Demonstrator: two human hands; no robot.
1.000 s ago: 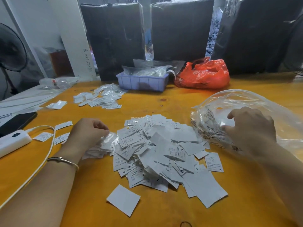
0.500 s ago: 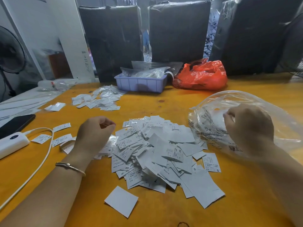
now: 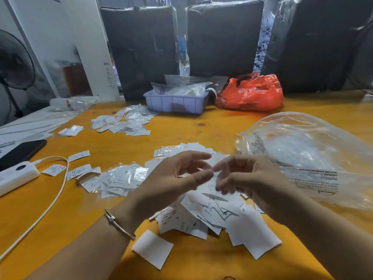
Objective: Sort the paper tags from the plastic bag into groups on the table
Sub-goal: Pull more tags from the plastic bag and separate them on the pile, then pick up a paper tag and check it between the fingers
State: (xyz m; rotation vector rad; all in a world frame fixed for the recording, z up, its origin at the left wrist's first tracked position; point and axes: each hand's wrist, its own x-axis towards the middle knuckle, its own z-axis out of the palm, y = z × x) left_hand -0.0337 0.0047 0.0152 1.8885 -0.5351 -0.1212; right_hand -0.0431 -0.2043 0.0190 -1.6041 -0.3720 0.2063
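Note:
A heap of white paper tags (image 3: 210, 211) lies on the orange table (image 3: 181, 134) just in front of me. Both hands hover above it, fingertips almost meeting. My left hand (image 3: 173, 178) has relaxed, nearly straight fingers with thumb and forefinger apart. My right hand (image 3: 248, 178) has its fingers curled downward; whether they pinch a tag is unclear. The clear plastic bag (image 3: 302, 150) lies to the right, untouched. Tags in clear sleeves (image 3: 121, 178) lie left of the heap. Another sorted group (image 3: 125, 124) lies farther back, and one blank tag (image 3: 152, 248) lies nearest me.
A black phone (image 3: 20, 151) and a white power bank (image 3: 16, 176) with its cable (image 3: 56, 199) lie at the left edge. A lilac tray (image 3: 175, 102) and a red bag (image 3: 252, 91) stand at the back before black wrapped bundles (image 3: 222, 37).
My right hand has let go of the plastic bag and come left. My left hand has risen from the sleeved tags. Both now meet above the heap.

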